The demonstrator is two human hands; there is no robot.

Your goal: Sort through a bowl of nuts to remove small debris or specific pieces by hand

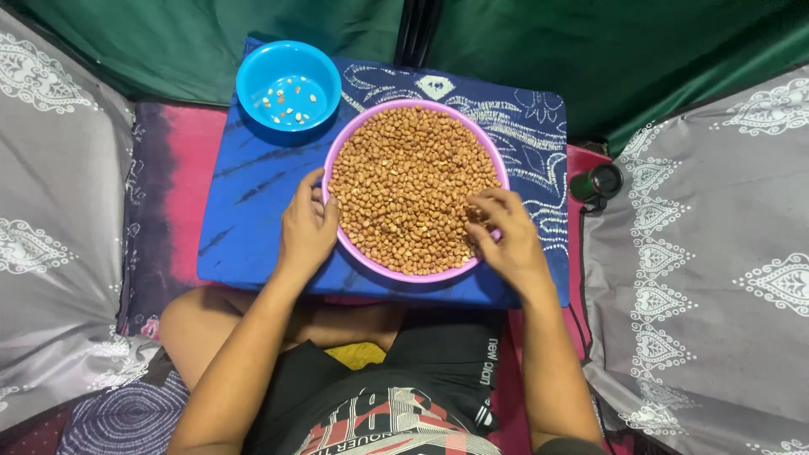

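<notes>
Peanuts (404, 181) fill a round pink tray (419, 275) resting on a blue patterned cushion (253, 219) before the seated person; the left hand (305, 229) lies against the tray's left rim, fingers loosely curled, thumb up along the edge, gripping nothing that shows; the right hand (504, 234) rests over the tray's right side, fingertips (478, 211) bent down into the nuts, though whether they pinch any cannot be told; a blue bowl (288, 84) with a few pale kernels sits just beyond the tray, at upper left.
</notes>
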